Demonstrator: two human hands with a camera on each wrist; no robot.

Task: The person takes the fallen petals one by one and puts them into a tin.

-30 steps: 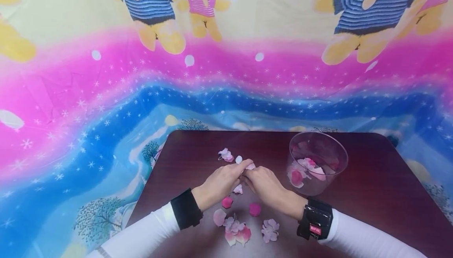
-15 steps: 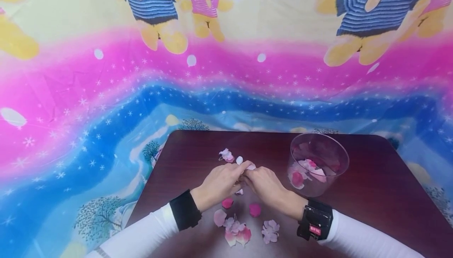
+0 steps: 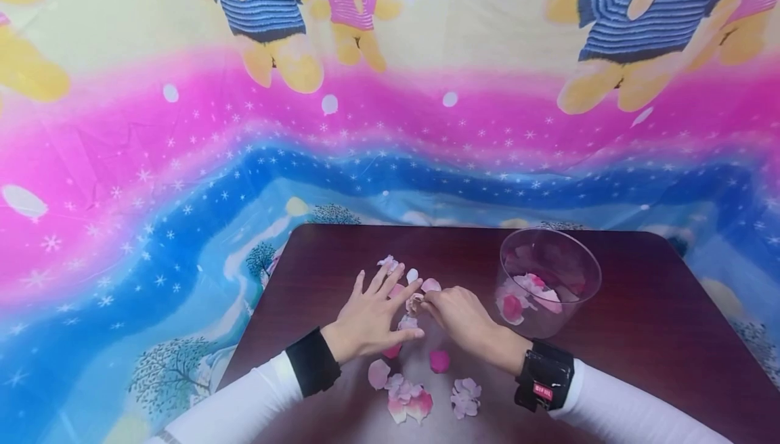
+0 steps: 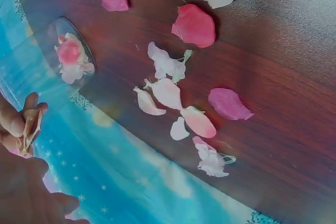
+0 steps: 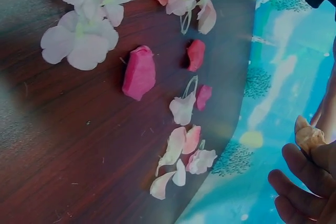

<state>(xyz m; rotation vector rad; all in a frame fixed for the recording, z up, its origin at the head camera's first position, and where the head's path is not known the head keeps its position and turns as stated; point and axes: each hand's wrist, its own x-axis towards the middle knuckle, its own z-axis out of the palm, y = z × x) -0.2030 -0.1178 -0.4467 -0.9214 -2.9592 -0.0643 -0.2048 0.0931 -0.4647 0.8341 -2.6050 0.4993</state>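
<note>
My right hand [image 3: 460,315] pinches a small crumpled tan piece [image 5: 310,136], thin and dry-looking, between thumb and fingers. The same tan piece [image 4: 32,129] shows at the left edge of the left wrist view; its exact kind I cannot tell. My left hand [image 3: 372,315] is spread just to the left of it, palm down over the scattered petals, fingers apart and holding nothing. Pale petals [image 4: 165,94] and a white-pink blossom [image 4: 211,158] lie on the table beyond the hands. Under the left hand, some petals are partly hidden in the head view.
A clear round tub [image 3: 548,315] holding pink and white petals stands at the right of the dark wooden table [image 3: 640,295]. Near the front lie a magenta petal [image 3: 439,361], a pale flower [image 3: 466,398] and a pink-white petal cluster [image 3: 408,400]. A printed cloth [image 3: 390,119] hangs behind.
Both hands were together around the small piece. My left hand has let go, drawn slightly left and spread its fingers, uncovering petals; the right hand has stayed in place with the tan piece.
</note>
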